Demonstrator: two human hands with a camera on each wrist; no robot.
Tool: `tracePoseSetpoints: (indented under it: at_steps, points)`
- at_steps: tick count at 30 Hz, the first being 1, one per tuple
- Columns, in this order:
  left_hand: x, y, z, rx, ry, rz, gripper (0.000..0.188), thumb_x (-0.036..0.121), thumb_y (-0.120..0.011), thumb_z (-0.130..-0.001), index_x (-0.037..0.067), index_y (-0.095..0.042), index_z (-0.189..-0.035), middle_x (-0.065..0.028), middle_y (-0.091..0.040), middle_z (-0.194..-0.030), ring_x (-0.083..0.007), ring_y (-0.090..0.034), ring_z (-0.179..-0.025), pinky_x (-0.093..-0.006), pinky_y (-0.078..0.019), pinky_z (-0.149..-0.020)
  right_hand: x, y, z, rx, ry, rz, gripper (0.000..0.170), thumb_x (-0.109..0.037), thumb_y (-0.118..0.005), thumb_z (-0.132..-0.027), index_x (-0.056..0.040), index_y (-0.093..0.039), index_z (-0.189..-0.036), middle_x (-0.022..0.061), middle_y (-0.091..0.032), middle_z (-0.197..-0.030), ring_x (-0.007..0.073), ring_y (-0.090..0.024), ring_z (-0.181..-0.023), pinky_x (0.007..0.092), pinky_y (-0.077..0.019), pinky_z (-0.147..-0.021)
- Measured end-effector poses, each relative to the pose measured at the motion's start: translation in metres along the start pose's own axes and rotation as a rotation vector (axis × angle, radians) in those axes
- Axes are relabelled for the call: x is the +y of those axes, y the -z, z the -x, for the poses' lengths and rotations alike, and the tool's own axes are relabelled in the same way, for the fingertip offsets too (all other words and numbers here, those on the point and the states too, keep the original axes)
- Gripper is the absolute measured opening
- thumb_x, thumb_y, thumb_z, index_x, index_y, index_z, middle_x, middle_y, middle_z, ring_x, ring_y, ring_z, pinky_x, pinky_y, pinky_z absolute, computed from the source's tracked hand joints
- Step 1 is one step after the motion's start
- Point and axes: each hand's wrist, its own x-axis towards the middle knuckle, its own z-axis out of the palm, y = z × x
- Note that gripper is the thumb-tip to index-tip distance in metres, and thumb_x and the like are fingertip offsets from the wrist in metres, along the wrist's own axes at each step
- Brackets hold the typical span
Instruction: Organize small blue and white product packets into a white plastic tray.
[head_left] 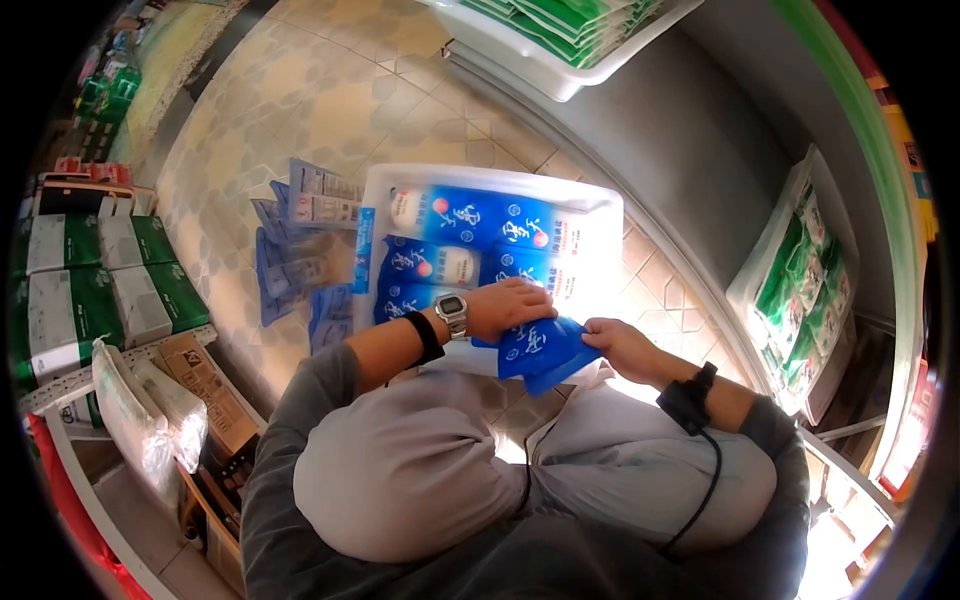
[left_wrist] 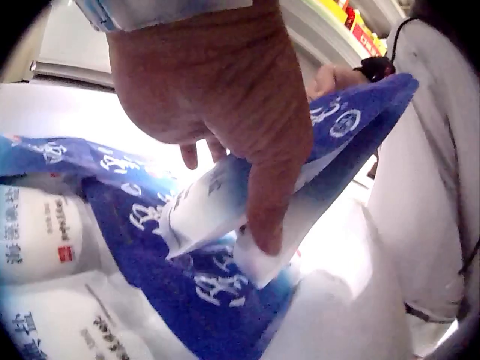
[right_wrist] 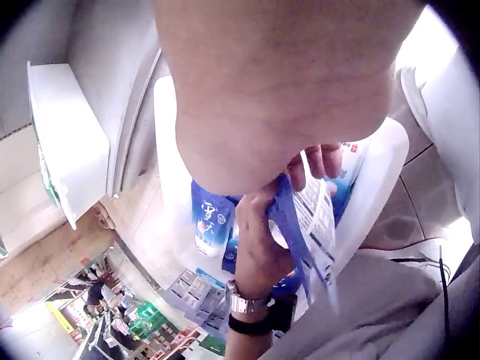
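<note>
A white plastic bin [head_left: 600, 200] stands in front of the person's knees, with blue and white bags of salt [head_left: 465, 215] lying flat in rows inside. Over its near right corner, two overlapping salt bags [head_left: 540, 352] are held between both hands. The left hand [head_left: 505, 308] grips them from above, its thumb pressed on the white ends in the left wrist view. At their blue edge, the right hand [head_left: 628, 350] pinches with thumb and fingers. The right wrist view shows the printed back of a held bag [right_wrist: 315, 206]; the right hand's own wrist hides much of the grip.
More salt bags [head_left: 295, 250] lie on the tiled floor left of the bin. Bins of green packets stand at the top [head_left: 570, 85] and right [head_left: 745, 290]. Green and white boxes [head_left: 65, 240] fill a shelf at left, and a grey ledge [head_left: 640, 130] runs along the right.
</note>
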Motion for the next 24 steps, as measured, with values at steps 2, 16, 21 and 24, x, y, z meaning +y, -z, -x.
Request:
tracePoseSetpoints:
  at_steps: [2,16,21,24]
  points:
    - [-0.002,-0.011,0.003,0.082,-0.045,0.013,0.065,0.01,-0.074,-0.068,0.011,-0.051,-0.129,-0.0098,-0.056,-0.126,-0.0283,-0.052,-0.123,-0.0451,-0.034,-0.108,0.007,0.008,0.0,0.054,0.016,-0.101,0.014,-0.01,-0.053,-0.095,-0.0003,-0.059,-0.087,0.0034,-0.056,-0.084,0.014,-0.054,-0.084,0.0296,-0.0423,-0.085]
    - [-0.034,0.009,0.102,0.299,0.821,-0.513,0.073,0.001,-0.068,-0.068,0.009,-0.044,-0.136,-0.0175,-0.044,-0.137,-0.0425,-0.04,-0.13,-0.0552,-0.029,-0.11,-0.009,0.02,0.001,0.092,-0.013,-0.112,0.01,-0.004,-0.049,-0.091,0.0008,-0.058,-0.088,0.0064,-0.056,-0.086,0.0151,-0.054,-0.086,0.0299,-0.0447,-0.083]
    - [-0.043,-0.015,0.109,0.234,0.934,-0.644,0.066,0.005,-0.061,-0.08,0.008,-0.039,-0.143,-0.0193,-0.04,-0.145,-0.0459,-0.036,-0.132,-0.0558,-0.0273,-0.112,-0.005,0.021,-0.002,0.126,-0.02,-0.076,0.011,-0.004,-0.05,-0.09,0.0016,-0.059,-0.088,0.0075,-0.057,-0.086,0.0155,-0.054,-0.085,0.0301,-0.045,-0.082]
    - [-0.046,-0.02,0.109,0.231,0.955,-0.656,0.062,0.008,-0.057,-0.084,0.006,-0.038,-0.143,-0.0193,-0.04,-0.145,-0.0464,-0.036,-0.132,-0.054,-0.0267,-0.113,-0.001,0.024,-0.001,0.12,-0.01,-0.09,0.012,-0.005,-0.05,-0.089,0.0018,-0.06,-0.088,0.0079,-0.057,-0.086,0.0155,-0.054,-0.084,0.0304,-0.045,-0.081]
